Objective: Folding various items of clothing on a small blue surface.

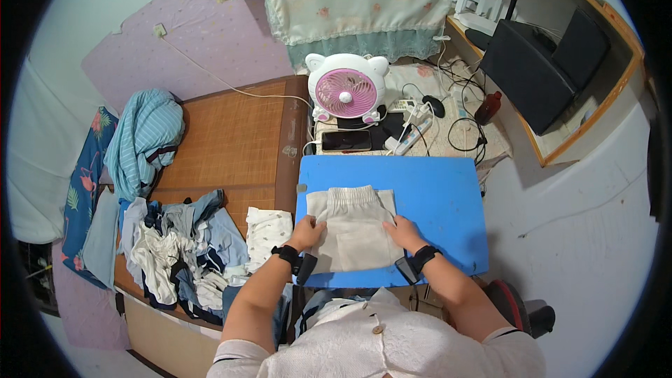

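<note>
The folded beige fabric shorts with an elastic waistband (pixel 353 227) lie flat on the blue rectangular desk (pixel 434 196), near its front edge. The left hand (pixel 306 231) rests on the garment's left edge, fingers pressed together on the cloth. The right hand (pixel 404 231) lies flat on its right edge, fingers spread slightly. A pile of mixed clothes (pixel 182 252) sits on the bed to the left.
</note>
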A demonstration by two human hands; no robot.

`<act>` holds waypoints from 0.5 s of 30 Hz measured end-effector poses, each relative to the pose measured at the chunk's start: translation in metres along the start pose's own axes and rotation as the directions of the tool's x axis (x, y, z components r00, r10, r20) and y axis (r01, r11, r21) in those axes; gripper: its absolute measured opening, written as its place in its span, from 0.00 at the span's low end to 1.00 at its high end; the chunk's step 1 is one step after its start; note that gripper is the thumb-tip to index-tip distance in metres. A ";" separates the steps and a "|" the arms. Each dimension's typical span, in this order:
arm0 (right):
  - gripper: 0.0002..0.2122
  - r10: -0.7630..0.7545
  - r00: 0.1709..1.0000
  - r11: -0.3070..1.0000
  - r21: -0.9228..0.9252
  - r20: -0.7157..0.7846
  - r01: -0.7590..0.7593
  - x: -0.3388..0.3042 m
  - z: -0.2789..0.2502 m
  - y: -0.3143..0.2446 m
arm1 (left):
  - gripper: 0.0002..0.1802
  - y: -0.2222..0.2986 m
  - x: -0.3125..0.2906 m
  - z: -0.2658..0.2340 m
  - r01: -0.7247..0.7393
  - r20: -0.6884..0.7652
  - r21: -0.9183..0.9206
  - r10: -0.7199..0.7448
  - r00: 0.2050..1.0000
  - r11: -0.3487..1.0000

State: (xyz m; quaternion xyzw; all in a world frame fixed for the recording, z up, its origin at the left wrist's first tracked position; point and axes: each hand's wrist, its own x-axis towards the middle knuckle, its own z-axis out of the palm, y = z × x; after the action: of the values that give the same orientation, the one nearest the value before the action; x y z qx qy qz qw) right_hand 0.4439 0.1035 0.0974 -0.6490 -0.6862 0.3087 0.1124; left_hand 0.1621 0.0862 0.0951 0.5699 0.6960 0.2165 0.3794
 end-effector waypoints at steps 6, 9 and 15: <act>0.23 -0.146 0.903 0.903 0.428 0.404 -0.046 -0.014 -0.008 0.032 | 0.20 0.011 -0.035 -0.038 0.198 0.505 -0.198 -0.074 0.860 0.960; 0.23 -0.050 0.868 0.966 0.243 0.494 -0.082 -0.022 -0.016 0.028 | 0.18 -0.001 -0.041 -0.034 0.202 0.545 -0.169 -0.079 0.835 0.965; 0.20 -0.074 0.979 0.995 0.084 0.190 0.059 -0.023 -0.003 0.017 | 0.16 -0.024 -0.032 -0.014 -0.007 0.284 0.105 -0.024 0.958 0.994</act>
State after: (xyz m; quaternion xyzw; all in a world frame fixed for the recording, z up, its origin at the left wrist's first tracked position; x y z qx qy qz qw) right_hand 0.4625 0.0821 0.0955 -0.5877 -0.7028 0.3926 0.0808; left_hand 0.1385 0.0512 0.0949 0.6114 0.6469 0.0935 0.4461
